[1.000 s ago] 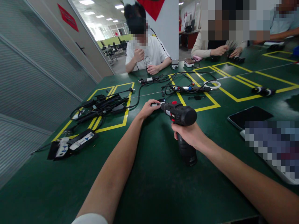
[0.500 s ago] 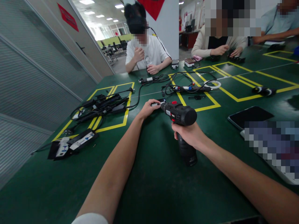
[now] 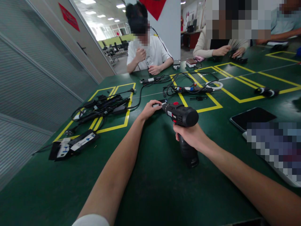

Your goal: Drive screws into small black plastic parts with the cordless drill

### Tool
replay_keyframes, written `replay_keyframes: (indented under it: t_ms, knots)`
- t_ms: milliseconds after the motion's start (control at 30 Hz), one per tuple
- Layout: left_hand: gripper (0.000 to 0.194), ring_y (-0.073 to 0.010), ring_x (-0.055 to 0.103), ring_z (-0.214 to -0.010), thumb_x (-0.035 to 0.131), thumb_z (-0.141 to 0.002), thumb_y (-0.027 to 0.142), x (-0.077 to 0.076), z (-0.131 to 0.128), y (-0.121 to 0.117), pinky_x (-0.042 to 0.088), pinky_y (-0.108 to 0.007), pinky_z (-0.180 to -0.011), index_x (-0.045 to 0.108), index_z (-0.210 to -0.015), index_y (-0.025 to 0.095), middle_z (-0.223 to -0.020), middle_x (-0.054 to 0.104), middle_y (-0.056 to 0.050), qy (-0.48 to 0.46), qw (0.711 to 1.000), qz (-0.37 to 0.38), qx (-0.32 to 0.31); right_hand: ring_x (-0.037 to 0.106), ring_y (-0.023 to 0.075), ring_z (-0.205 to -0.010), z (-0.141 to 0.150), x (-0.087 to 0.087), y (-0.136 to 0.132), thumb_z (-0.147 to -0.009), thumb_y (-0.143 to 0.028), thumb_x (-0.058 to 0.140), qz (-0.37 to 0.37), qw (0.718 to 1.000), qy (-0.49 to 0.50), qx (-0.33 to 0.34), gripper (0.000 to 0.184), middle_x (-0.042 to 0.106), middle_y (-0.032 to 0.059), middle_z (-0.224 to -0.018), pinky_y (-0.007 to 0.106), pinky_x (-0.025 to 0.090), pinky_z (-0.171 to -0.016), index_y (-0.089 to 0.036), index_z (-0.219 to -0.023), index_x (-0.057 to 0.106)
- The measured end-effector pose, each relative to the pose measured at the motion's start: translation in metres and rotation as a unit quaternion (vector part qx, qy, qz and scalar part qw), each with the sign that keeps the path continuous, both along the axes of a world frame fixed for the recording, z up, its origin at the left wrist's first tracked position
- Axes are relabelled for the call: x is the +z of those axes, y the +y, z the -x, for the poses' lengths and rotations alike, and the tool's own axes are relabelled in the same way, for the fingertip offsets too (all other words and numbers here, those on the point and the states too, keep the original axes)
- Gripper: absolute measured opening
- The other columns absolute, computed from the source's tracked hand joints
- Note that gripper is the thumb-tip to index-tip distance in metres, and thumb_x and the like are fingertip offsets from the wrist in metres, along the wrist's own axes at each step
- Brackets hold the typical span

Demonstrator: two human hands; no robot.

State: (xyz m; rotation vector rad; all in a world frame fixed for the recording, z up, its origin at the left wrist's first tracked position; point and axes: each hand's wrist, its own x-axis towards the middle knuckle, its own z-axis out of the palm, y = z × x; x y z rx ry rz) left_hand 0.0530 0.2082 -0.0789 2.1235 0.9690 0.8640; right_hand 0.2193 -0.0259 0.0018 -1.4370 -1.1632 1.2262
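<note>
My right hand (image 3: pixel 188 134) is wrapped round the grip of a black cordless drill (image 3: pixel 182 113) with red details. Its chuck points forward and left, toward the fingers of my left hand (image 3: pixel 150 109). Those fingers are closed on a small, dark, flat piece with a light strip (image 3: pixel 157 104), low over the green table. What exactly this piece is I cannot make out. The drill's front end meets or nearly meets it; the tip of the bit is hidden there.
Black cables and adapters (image 3: pixel 105 106) lie at left near an opened black-and-white packet (image 3: pixel 82 141). Pen-like corded tools (image 3: pixel 192 90) lie ahead. A phone (image 3: pixel 252 117) rests at right. Other people sit across the green table (image 3: pixel 150 188), which bears yellow tape outlines.
The view has shifted very slightly. Both hands, the drill and the small piece keep their places.
</note>
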Motion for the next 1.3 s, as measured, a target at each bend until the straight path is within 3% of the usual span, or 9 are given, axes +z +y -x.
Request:
replay_keyframes:
  t_ms: [733, 1300]
  knots:
    - [0.031, -0.0217, 0.056, -0.106, 0.064, -0.073, 0.038, 0.0013, 0.0006, 0.0015, 0.04, -0.037, -0.1, 0.068, -0.099, 0.021, -0.108, 0.065, -0.004, 0.018, 1.0, -0.02, -0.008, 0.054, 0.0138, -0.042, 0.0002, 0.0029, -0.0013, -0.066, -0.021, 0.058, 0.011, 1.0, -0.003, -0.012, 0.006, 0.057, 0.001, -0.047, 0.026, 0.041, -0.044, -0.018, -0.063, 0.053]
    - [0.031, -0.022, 0.056, -0.106, 0.065, -0.072, 0.039, 0.0038, -0.0002, -0.0027, 0.041, -0.037, -0.099, 0.067, -0.098, 0.022, -0.109, 0.065, -0.004, 0.008, 1.0, 0.004, 0.005, 0.055, 0.0141, -0.043, -0.0019, 0.0014, -0.0018, -0.068, -0.022, 0.058, 0.005, 1.0, -0.002, -0.001, 0.007, 0.058, 0.0021, -0.048, 0.027, 0.042, -0.046, -0.017, -0.064, 0.057]
